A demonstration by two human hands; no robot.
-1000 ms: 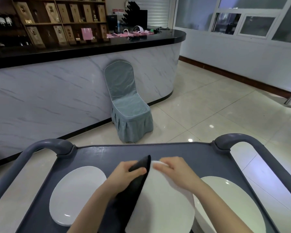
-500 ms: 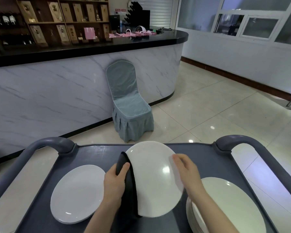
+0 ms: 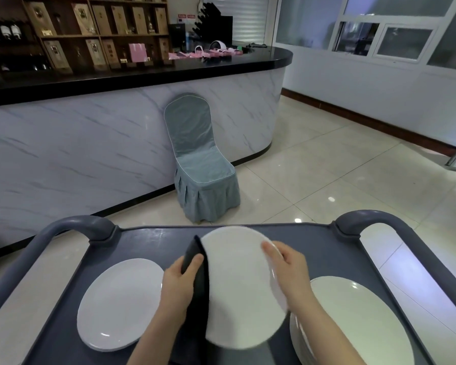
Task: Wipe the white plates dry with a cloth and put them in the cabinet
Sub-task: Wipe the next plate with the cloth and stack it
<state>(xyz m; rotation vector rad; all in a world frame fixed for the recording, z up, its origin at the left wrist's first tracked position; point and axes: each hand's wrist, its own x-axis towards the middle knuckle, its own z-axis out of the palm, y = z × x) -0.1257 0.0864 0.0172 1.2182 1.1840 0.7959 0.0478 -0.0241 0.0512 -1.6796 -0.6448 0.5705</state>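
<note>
I hold a white plate [image 3: 237,285] tilted above the grey cart [image 3: 153,241]. My left hand [image 3: 181,283] grips a dark cloth [image 3: 198,283] folded over the plate's left edge. On the plate's right rim my right hand [image 3: 290,270] holds it with curled fingers. A white plate [image 3: 119,304] lies flat on the cart at the left. A stack of white plates [image 3: 353,325] sits on the cart at the right.
The cart has grey curved handles at the far left [image 3: 71,227] and far right [image 3: 374,219]. Beyond it a blue-covered chair [image 3: 200,164] stands against a marble-fronted bar counter [image 3: 90,143]. Tiled floor [image 3: 340,180] stretches to the right.
The plate went from lying low and edge-on to facing me, raised and turned. Over the last half second both hands shifted slightly along its rim, the cloth staying on the left edge.
</note>
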